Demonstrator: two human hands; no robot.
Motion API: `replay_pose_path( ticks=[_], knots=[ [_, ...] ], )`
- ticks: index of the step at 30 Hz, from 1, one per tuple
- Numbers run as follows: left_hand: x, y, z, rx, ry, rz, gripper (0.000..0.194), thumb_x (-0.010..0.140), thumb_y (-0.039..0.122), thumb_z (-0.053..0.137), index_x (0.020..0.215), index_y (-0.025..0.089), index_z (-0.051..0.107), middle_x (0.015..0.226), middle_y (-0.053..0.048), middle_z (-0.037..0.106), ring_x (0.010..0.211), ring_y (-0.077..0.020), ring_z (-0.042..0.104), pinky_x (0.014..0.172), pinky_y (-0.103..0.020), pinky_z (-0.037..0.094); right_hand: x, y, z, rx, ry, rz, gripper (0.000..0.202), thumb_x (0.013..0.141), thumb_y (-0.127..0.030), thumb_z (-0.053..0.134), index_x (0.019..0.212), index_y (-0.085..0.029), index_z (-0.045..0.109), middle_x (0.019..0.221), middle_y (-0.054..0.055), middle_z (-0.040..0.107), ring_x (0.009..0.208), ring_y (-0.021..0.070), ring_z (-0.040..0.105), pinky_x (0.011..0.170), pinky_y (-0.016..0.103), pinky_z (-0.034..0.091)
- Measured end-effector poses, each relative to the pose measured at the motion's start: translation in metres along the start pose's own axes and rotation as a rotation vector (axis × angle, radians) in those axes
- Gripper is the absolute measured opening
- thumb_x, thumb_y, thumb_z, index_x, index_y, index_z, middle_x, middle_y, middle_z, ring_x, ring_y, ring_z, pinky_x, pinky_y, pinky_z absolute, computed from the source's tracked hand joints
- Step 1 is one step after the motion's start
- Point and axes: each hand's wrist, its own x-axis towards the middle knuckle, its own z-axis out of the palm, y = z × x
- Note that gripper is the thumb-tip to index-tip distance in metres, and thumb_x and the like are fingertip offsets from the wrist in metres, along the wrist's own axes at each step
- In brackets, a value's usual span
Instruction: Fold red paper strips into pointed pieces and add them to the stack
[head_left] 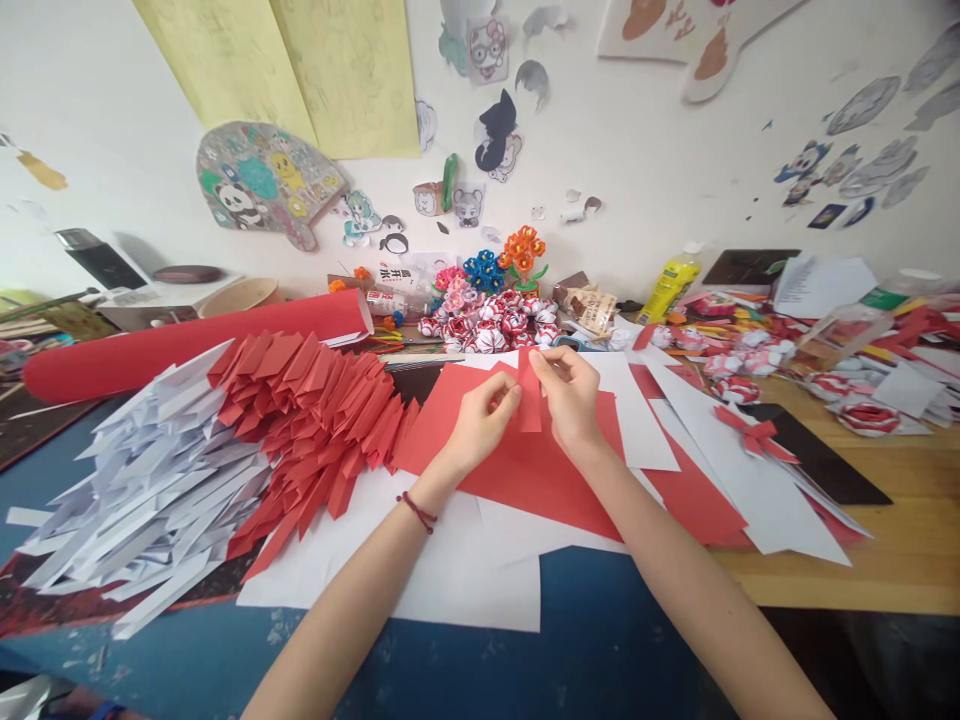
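Observation:
A narrow red paper strip (530, 395) stands upright between my two hands, above a large red sheet (525, 480). My left hand (486, 415) has its fingers curled and pinches the strip's left edge. With thumb and fingertips, my right hand (570, 390) grips the strip near its top right. Under the red sheet lie white sheets (465, 575). To the left of my hands spreads a heap of folded red paper strips (315, 420), and beyond it a heap of folded white strips (150, 490).
A rolled red paper tube (195, 340) lies behind the heaps. Red-and-white paper balls (495, 325) and an orange flower ornament (523, 255) sit by the wall. A yellow bottle (671, 283) stands at the back right. White paper pieces (757, 470) and a dark board (825, 460) lie to the right.

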Motion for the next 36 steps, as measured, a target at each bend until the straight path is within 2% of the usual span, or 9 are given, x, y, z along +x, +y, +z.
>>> replay_pose_path(
  ticks=[8, 14, 18, 20, 22, 24, 26, 30, 36],
  knots=[
    [-0.002, 0.002, 0.004, 0.019, -0.124, -0.002, 0.024, 0.095, 0.032, 0.043, 0.075, 0.019, 0.045, 0.064, 0.003, 0.052, 0.061, -0.0092, 0.048, 0.062, -0.022, 0.039, 0.007, 0.007, -0.004, 0.05, 0.174, 0.028, 0.028, 0.076, -0.043, 0.072, 0.073, -0.018, 0.061, 0.064, -0.003, 0.05, 0.056, 0.0099, 0.041, 0.05, 0.024, 0.033],
    [-0.003, 0.001, 0.003, 0.018, -0.222, -0.027, 0.015, 0.09, 0.024, 0.043, 0.076, 0.02, 0.044, 0.07, 0.001, 0.063, 0.066, -0.0102, 0.056, 0.064, -0.021, 0.042, 0.011, 0.017, -0.007, 0.089, 0.263, 0.085, 0.028, 0.073, -0.044, 0.074, 0.074, -0.018, 0.062, 0.058, -0.006, 0.046, 0.052, 0.0086, 0.038, 0.051, 0.024, 0.033],
    [-0.006, 0.0, 0.0, 0.14, -0.293, 0.033, 0.008, 0.084, 0.018, 0.046, 0.075, 0.019, 0.047, 0.071, 0.001, 0.063, 0.064, -0.0096, 0.054, 0.062, -0.021, 0.04, 0.02, 0.024, -0.014, 0.142, 0.296, 0.104, 0.031, 0.072, -0.046, 0.075, 0.07, -0.019, 0.059, 0.055, -0.007, 0.043, 0.05, 0.0088, 0.039, 0.051, 0.025, 0.033],
    [-0.007, 0.0, -0.001, 0.331, -0.201, 0.104, 0.008, 0.081, 0.015, 0.048, 0.074, 0.019, 0.048, 0.068, 0.002, 0.06, 0.061, -0.0097, 0.051, 0.06, -0.022, 0.037, 0.024, 0.028, -0.017, 0.14, 0.308, 0.103, 0.032, 0.071, -0.045, 0.075, 0.067, -0.019, 0.057, 0.052, -0.007, 0.042, 0.049, 0.0088, 0.038, 0.05, 0.025, 0.033],
    [-0.007, 0.0, -0.002, 0.566, -0.011, 0.16, 0.011, 0.083, 0.016, 0.047, 0.073, 0.019, 0.049, 0.068, 0.001, 0.058, 0.062, -0.0109, 0.05, 0.059, -0.024, 0.033, 0.024, 0.029, -0.018, 0.115, 0.31, 0.114, 0.031, 0.071, -0.044, 0.075, 0.067, -0.019, 0.058, 0.052, -0.007, 0.044, 0.049, 0.009, 0.039, 0.05, 0.025, 0.034],
    [-0.007, 0.002, -0.002, 0.719, 0.14, 0.163, 0.013, 0.09, 0.022, 0.045, 0.079, 0.02, 0.052, 0.075, -0.001, 0.062, 0.066, -0.0125, 0.053, 0.06, -0.025, 0.032, 0.02, 0.027, -0.015, 0.06, 0.283, 0.12, 0.03, 0.071, -0.044, 0.075, 0.069, -0.018, 0.06, 0.054, -0.005, 0.047, 0.05, 0.0096, 0.041, 0.05, 0.025, 0.035],
    [-0.007, 0.003, -0.001, 0.747, 0.175, 0.128, 0.013, 0.094, 0.031, 0.046, 0.096, 0.021, 0.054, 0.091, -0.003, 0.067, 0.071, -0.0137, 0.058, 0.06, -0.025, 0.033, 0.012, 0.023, -0.009, -0.033, 0.219, 0.094, 0.029, 0.073, -0.046, 0.073, 0.072, -0.018, 0.063, 0.059, -0.003, 0.054, 0.052, 0.0107, 0.044, 0.051, 0.025, 0.037],
    [-0.007, 0.0, 0.002, 0.686, 0.066, 0.055, 0.045, 0.091, 0.039, 0.056, 0.13, 0.026, 0.041, 0.117, -0.005, 0.066, 0.077, -0.0163, 0.064, 0.061, -0.026, 0.038, -0.001, 0.014, 0.001, -0.184, 0.053, 0.012, 0.03, 0.077, -0.047, 0.07, 0.071, -0.019, 0.065, 0.067, 0.001, 0.062, 0.058, 0.0136, 0.052, 0.055, 0.027, 0.042],
    [-0.004, -0.009, 0.001, 0.536, 0.043, -0.03, 0.05, 0.087, 0.027, 0.059, 0.133, 0.028, 0.038, 0.108, -0.002, 0.069, 0.075, -0.0161, 0.066, 0.067, -0.027, 0.044, 0.001, 0.016, 0.001, -0.192, -0.127, 0.046, 0.028, 0.078, -0.047, 0.07, 0.078, -0.019, 0.067, 0.072, 0.001, 0.064, 0.056, 0.0129, 0.052, 0.052, 0.026, 0.043]
  ],
)
